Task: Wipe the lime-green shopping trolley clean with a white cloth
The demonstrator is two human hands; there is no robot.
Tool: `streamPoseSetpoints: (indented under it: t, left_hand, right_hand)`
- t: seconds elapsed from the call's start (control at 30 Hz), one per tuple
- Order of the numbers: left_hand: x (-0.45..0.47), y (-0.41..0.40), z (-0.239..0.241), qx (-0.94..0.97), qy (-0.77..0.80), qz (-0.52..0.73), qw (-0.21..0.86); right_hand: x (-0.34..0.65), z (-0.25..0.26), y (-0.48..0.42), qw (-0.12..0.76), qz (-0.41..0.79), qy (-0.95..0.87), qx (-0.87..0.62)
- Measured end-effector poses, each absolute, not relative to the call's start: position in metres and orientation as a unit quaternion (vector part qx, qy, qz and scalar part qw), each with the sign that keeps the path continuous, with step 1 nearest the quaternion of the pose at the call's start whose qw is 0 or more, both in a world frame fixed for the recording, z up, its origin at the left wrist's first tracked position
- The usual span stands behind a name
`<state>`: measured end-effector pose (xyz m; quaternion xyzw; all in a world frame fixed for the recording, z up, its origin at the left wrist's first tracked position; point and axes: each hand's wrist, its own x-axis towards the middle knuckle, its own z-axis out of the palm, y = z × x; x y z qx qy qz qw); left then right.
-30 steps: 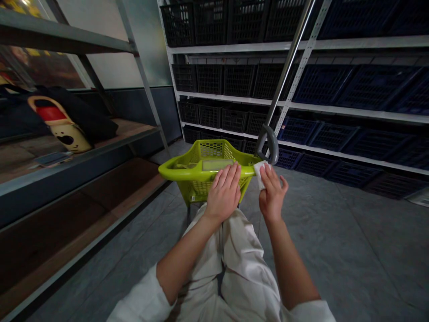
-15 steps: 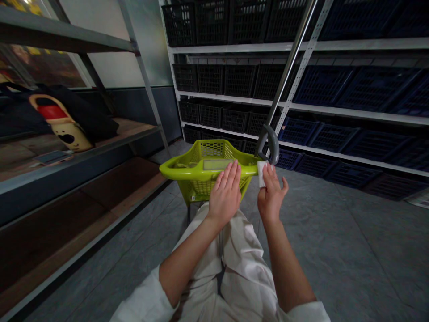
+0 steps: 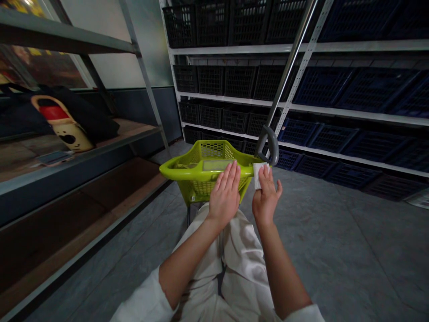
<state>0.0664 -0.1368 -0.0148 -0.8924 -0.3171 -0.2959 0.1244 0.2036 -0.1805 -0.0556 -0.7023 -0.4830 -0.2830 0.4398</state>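
Observation:
A lime-green shopping basket cart (image 3: 214,190) stands right in front of my knees, its smooth handlebar (image 3: 184,172) nearest me. My left hand (image 3: 224,194) lies over the bar's middle with straight fingers, just beside a pale rectangular panel (image 3: 214,165). At the bar's right part, my right hand (image 3: 266,197) presses a folded white wipe (image 3: 257,175) against the green plastic; its thumb sticks out to the side. The hidden part of the wipe is under my fingers. Just beyond that hand rises a grey loop grip (image 3: 274,145) on a long metal pole (image 3: 291,62).
At the left, a metal-framed shelf (image 3: 134,135) carries a cream bottle with a red top (image 3: 69,129), a phone (image 3: 55,158) and a dark bag (image 3: 100,118). White racks (image 3: 231,97) hold black crates (image 3: 237,82) and blue crates (image 3: 372,91) at the back.
My right hand and the wipe have slid a little to the left along the handlebar. The left hand has stayed in place.

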Motion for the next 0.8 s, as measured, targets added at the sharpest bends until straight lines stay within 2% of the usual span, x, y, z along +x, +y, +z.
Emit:
streamPoseSetpoints:
  t: [0.2,0.4,0.63,0.8]
  left_hand:
    - [0.064,-0.136,-0.017,-0.889,-0.320,-0.303,0.122]
    - [0.065,-0.138,-0.015,-0.891,-0.319,-0.301,0.117]
    - [0.066,-0.136,-0.017,-0.887,-0.319,-0.311,0.121]
    - [0.066,-0.138,-0.017,-0.886,-0.323,-0.311,0.118]
  right_hand:
    - [0.188,-0.047,-0.186,0.370,-0.250,-0.604,-0.660]
    - [0.216,-0.052,-0.184,0.462,-0.264,-0.488,-0.692]
    - [0.194,-0.044,-0.188,0.370,-0.240,-0.595,-0.672]
    - [0.219,-0.050,-0.186,0.436,-0.262,-0.512,-0.693]
